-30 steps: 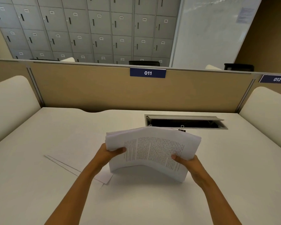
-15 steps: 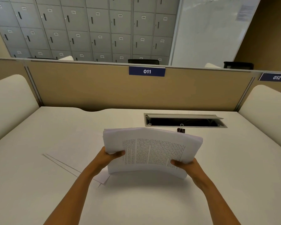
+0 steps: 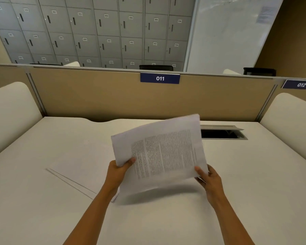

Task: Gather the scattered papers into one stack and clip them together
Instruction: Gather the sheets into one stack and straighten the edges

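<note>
Loose papers (image 3: pixel 81 167) are lying flat on the desk (image 3: pixel 42 218) at the left. They are a few thin sheets, and their long near edge is running diagonally from far-left toward near-centre. The near corner is being covered by the left forearm.

Left hand (image 3: pixel 117 171) is being held just right of and above them. It is pinching the lower-left corner of the stack (image 3: pixel 162 152), thumb on top, fingers underneath.

Stack is being held clear of the desk, printed side up and tilted. Its long axis is rising away toward the right, and a shadow is being cast beneath it.

Right hand (image 3: pixel 210 179) is pinching the stack's lower-right edge, thumb on the page, fingers behind.

Cable slot (image 3: pixel 223 134) is being partly hidden by the stack's far corner. No clip is being seen anywhere.

Judgement: the flat sheets are lying left of and below the stack, nearer the left hand. That hand is probably being called on for the pickup while the right hand holds the stack alone.
</note>
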